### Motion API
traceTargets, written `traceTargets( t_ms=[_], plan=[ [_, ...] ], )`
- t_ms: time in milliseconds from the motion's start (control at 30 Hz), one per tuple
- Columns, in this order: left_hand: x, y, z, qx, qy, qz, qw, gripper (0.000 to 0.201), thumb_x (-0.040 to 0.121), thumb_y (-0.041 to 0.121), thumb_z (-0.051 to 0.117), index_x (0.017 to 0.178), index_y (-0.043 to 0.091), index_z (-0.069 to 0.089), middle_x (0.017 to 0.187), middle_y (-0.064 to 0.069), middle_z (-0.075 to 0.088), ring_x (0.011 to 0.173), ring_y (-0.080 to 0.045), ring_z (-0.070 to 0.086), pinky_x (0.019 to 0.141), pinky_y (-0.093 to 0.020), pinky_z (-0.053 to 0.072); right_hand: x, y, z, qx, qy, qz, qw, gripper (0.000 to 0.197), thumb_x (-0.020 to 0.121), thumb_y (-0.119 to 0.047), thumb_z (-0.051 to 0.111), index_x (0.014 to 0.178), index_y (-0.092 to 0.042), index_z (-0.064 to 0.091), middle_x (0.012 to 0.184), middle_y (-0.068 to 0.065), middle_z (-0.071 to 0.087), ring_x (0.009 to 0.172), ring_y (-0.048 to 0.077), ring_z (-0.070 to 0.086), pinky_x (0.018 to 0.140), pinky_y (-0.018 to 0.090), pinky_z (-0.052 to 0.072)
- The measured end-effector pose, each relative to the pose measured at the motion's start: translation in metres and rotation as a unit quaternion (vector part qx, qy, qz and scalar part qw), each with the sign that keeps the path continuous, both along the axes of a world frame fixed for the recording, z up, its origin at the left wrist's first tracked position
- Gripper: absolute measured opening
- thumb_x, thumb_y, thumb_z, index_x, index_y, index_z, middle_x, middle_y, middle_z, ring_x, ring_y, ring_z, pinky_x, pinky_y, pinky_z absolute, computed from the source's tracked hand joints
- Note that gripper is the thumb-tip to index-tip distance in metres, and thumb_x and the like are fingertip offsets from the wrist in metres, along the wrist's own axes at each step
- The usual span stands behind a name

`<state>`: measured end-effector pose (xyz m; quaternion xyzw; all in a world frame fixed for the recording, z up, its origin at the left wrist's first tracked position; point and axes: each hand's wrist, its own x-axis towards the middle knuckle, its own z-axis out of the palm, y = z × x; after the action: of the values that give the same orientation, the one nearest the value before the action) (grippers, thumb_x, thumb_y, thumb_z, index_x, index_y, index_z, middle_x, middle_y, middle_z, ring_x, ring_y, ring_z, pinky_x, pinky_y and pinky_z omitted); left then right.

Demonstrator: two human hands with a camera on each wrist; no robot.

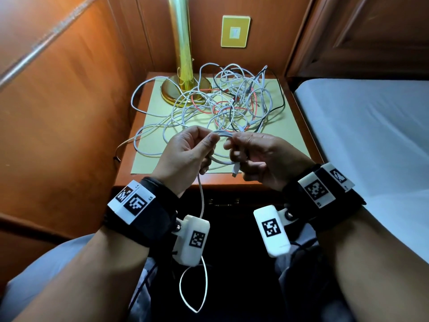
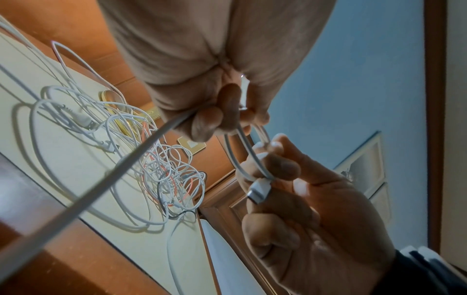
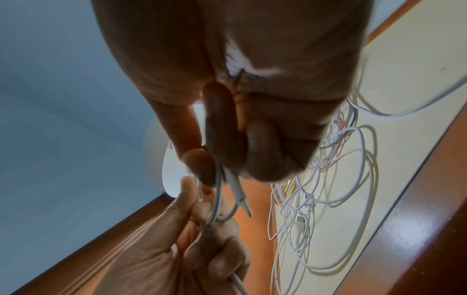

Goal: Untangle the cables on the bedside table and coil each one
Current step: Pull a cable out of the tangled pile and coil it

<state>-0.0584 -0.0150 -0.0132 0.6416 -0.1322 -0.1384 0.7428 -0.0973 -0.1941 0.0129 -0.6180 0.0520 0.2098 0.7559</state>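
Note:
A white cable (image 1: 223,133) forms a small loop between both hands above the bedside table's front edge. My left hand (image 1: 188,152) pinches the loop's left side; the cable's long tail (image 1: 202,201) hangs from it below the wrist. My right hand (image 1: 257,156) grips the loop's right side, and the white USB plug (image 1: 235,169) sticks out under its fingers. The plug (image 2: 259,190) shows up close in the left wrist view, and the loop (image 3: 218,191) in the right wrist view. Behind the hands lies a tangle of white, red and black cables (image 1: 232,101) on the bedside table (image 1: 151,126).
A brass lamp (image 1: 183,66) stands at the table's back left, with cables around its base. A yellow wall switch (image 1: 235,31) is on the wood panel behind. A bed with a pale sheet (image 1: 371,135) runs along the right. Wood panelling closes the left side.

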Motion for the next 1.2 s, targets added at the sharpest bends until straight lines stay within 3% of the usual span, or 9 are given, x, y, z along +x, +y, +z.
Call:
traceTargets(
  t_ms=[133,367,533,667,733,833,933,1100,1200],
  plan=[
    [0.003,0.002,0.002,0.020,-0.006,0.020,1.000,0.003,0.098,0.010,0.057,0.099,0.009,0.055,0.073,-0.007,0.050,0.052,-0.012,0.041,0.045,-0.023,0.034,0.005,0.003,-0.003,-0.022,-0.010,-0.006,1.000,0.031,0.105,-0.033,0.040,0.086,-0.015,0.056,0.064,-0.004,0.045,0.045,0.008,0.023,0.050,0.029,0.011],
    [0.010,0.004,0.001,0.065,-0.065,0.007,0.996,0.005,0.100,0.010,0.056,0.104,0.010,0.056,0.077,-0.006,0.065,0.053,-0.014,0.046,0.046,-0.021,0.039,0.008,-0.001,-0.008,0.076,-0.031,-0.055,0.995,0.024,0.102,-0.028,0.041,0.083,-0.015,0.048,0.061,-0.004,0.043,0.040,0.005,0.022,0.044,0.025,0.009],
    [0.030,0.033,-0.009,0.275,-0.133,0.021,0.952,0.009,0.099,0.018,0.058,0.098,0.024,0.065,0.087,0.000,0.064,0.062,-0.012,0.054,0.060,-0.033,0.049,0.015,-0.032,-0.001,0.119,-0.052,-0.253,0.959,0.031,0.106,-0.033,0.039,0.077,-0.023,0.044,0.059,-0.009,0.039,0.041,0.005,0.020,0.044,0.022,0.016],
    [0.042,0.055,-0.003,0.279,-0.178,0.097,0.939,0.010,0.097,0.028,0.058,0.092,0.025,0.067,0.075,0.006,0.062,0.060,-0.006,0.054,0.063,-0.032,0.051,0.011,-0.058,0.001,0.079,-0.082,-0.350,0.930,0.029,0.106,-0.033,0.040,0.080,-0.023,0.046,0.061,-0.010,0.044,0.042,0.006,0.022,0.048,0.023,0.021],
    [0.039,0.052,-0.005,0.291,-0.250,0.109,0.917,0.011,0.098,0.032,0.057,0.103,0.026,0.065,0.082,0.007,0.063,0.063,-0.001,0.053,0.066,-0.024,0.046,0.010,-0.051,-0.002,0.055,-0.110,-0.343,0.931,0.027,0.106,-0.029,0.043,0.081,-0.020,0.049,0.064,-0.009,0.050,0.044,0.006,0.028,0.050,0.024,0.023],
    [0.032,0.036,-0.011,0.317,-0.372,0.097,0.867,0.018,0.099,0.016,0.058,0.113,0.014,0.068,0.096,-0.006,0.063,0.069,-0.001,0.051,0.071,-0.013,0.040,0.010,-0.033,-0.009,0.016,-0.144,-0.303,0.942,0.021,0.105,-0.020,0.046,0.087,-0.014,0.056,0.069,-0.002,0.059,0.051,0.008,0.041,0.048,0.022,0.030],
    [0.027,0.021,-0.021,0.346,-0.448,0.073,0.821,0.016,0.094,0.009,0.061,0.102,0.006,0.074,0.093,-0.011,0.067,0.078,-0.023,0.064,0.074,-0.023,0.048,0.011,-0.023,-0.015,-0.059,-0.201,-0.253,0.945,0.019,0.104,-0.018,0.050,0.089,-0.013,0.061,0.073,0.002,0.066,0.055,0.012,0.049,0.048,0.022,0.037],
    [0.016,0.010,-0.020,0.309,-0.446,0.012,0.840,0.008,0.086,0.008,0.074,0.094,0.006,0.075,0.082,-0.001,0.063,0.065,-0.003,0.050,0.067,-0.017,0.048,0.008,-0.020,-0.016,-0.197,-0.271,-0.204,0.920,0.017,0.103,-0.018,0.052,0.092,-0.010,0.062,0.083,0.006,0.071,0.054,0.014,0.055,0.049,0.017,0.041],
    [0.008,0.008,-0.009,0.244,-0.416,-0.013,0.876,0.009,0.087,0.014,0.071,0.090,0.008,0.077,0.083,-0.003,0.067,0.071,-0.019,0.064,0.068,-0.033,0.053,0.006,-0.019,-0.016,-0.281,-0.263,-0.161,0.909,0.017,0.102,-0.017,0.054,0.094,-0.008,0.066,0.080,-0.003,0.073,0.052,0.009,0.055,0.054,0.014,0.042]
  ],
)
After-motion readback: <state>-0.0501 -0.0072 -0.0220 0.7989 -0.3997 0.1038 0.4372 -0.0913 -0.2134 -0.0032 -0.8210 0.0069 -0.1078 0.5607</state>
